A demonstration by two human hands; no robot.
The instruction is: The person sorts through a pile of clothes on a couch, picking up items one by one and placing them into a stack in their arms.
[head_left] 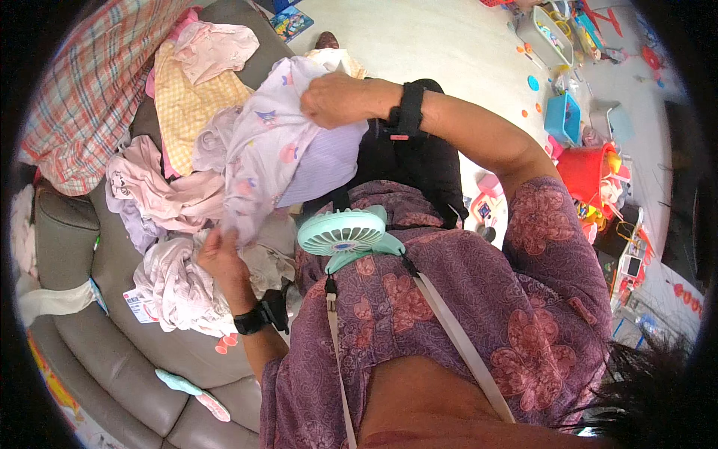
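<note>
A pale lavender garment (260, 153) printed with small colored figures hangs stretched between my hands; its exact kind cannot be made out. At its upper end, my right hand (334, 100) is closed in a fist around the cloth. My left hand (226, 262) pinches the lower end, where the fabric is slightly blurred. Plain ribbed lavender cloth (323, 165) lies beneath it across my lap. Just left of the garment are a pink garment (170, 193) and a yellow checked one (191, 112). A crumpled pale pile (179, 284) sits beside my left hand.
The clothes lie on a grey sofa (123, 367) with a plaid cloth (97, 82) at the far left. A mint neck fan (342, 233) hangs at my chest. On the floor at right stand a blue bin (562, 120), a red bucket (583, 176) and scattered toys.
</note>
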